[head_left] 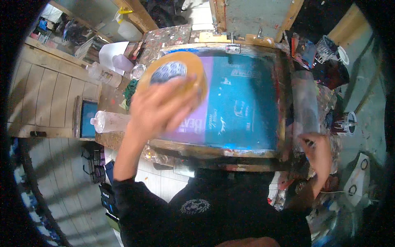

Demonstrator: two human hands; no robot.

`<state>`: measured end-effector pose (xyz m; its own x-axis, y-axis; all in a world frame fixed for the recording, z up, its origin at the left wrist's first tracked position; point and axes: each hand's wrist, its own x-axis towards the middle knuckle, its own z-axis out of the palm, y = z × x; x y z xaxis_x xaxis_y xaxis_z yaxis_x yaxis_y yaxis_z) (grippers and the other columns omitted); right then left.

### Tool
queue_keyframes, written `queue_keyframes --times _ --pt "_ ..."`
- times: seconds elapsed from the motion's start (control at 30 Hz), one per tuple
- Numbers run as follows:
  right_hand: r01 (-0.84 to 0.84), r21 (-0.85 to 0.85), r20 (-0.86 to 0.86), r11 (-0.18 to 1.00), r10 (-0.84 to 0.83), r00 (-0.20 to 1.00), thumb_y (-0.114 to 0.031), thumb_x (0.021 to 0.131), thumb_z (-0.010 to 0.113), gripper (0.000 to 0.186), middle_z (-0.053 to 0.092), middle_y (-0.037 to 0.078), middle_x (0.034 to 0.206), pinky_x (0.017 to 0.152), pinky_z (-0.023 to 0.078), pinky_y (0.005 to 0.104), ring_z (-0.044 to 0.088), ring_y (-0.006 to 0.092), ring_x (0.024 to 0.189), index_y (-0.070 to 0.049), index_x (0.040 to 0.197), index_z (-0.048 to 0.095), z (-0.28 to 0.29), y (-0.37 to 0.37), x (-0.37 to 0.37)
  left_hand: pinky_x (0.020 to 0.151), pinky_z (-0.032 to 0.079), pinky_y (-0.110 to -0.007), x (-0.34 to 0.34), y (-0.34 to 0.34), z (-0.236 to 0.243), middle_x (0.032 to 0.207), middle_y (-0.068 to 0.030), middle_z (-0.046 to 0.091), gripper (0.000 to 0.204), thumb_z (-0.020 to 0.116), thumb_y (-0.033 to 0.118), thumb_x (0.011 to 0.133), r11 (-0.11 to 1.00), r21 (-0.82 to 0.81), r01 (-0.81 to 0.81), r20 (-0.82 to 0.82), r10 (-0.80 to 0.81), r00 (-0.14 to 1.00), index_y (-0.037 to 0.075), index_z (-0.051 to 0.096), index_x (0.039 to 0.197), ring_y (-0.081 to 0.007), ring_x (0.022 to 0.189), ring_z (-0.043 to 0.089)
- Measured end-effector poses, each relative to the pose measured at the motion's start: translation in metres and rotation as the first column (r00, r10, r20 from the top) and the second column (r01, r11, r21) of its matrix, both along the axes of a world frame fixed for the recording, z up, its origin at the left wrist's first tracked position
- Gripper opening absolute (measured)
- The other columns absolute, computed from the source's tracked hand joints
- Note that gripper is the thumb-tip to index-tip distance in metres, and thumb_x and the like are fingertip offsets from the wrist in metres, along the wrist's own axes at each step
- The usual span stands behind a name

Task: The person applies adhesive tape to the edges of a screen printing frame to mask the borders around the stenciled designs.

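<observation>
We are gripping a wide amber tape roll (194, 70) with our left hand (158, 105), its fingers bending over the near side, slightly blurred. The roll is tilting above the left part of a teal printing screen (251, 123), hiding some of the lilac band (192, 111) there; we are not managing to tell whether it is touching the screen.

Our right hand (317, 149) is resting near the right edge of the workbench (166, 37), at the near end of a long translucent piece (305, 103). Its fingers are curling inward, but we cannot tell whether they are gripping that piece or only touching it.

The wooden frame (197, 147) is lying across the middle of the workbench, and a metal clamp (233, 49) is sitting at its far edge. Along the workbench's left edge, a clear bottle (112, 122) is sitting toward the near corner, a green cloth (131, 90) is lying beyond it, and a 2nd bottle (105, 75) is sitting farther toward the far corner. A paint-stained tub (349, 122) is sitting by the right edge.
</observation>
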<state>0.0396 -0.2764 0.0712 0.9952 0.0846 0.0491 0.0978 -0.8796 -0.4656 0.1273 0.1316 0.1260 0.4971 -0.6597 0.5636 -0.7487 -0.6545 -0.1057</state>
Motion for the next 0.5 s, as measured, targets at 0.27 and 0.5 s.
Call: queue_keyframes --times 0.27,0.5 --pt "-0.219 -0.200 0.232 0.955 0.263 0.937 -0.006 0.078 0.069 0.013 0.067 0.013 0.089 0.067 0.049 0.0380 0.064 0.0314 0.080 -0.003 0.091 0.068 0.039 0.030 0.037 0.069 0.055 -0.035 0.141 0.010 -0.191 0.116 -0.0113 0.062 0.030 0.062 0.021 0.084 0.931 0.093 -0.353 -0.014 0.356 0.935 0.015 0.062 0.114 -0.0265 0.080 0.069" --pt "-0.437 -0.213 0.035 0.874 0.453 0.891 -0.004 0.077 0.067 0.014 0.064 0.012 0.085 0.070 0.050 0.0385 0.063 0.0317 0.080 -0.004 0.091 0.067 0.051 0.075 0.071 0.075 0.053 -0.038 0.133 -0.008 -0.231 0.121 -0.0192 0.058 0.036 0.063 0.024 0.084 0.923 -0.059 -0.381 -0.113 0.373 0.921 0.011 0.058 0.117 -0.0292 0.088 0.066"
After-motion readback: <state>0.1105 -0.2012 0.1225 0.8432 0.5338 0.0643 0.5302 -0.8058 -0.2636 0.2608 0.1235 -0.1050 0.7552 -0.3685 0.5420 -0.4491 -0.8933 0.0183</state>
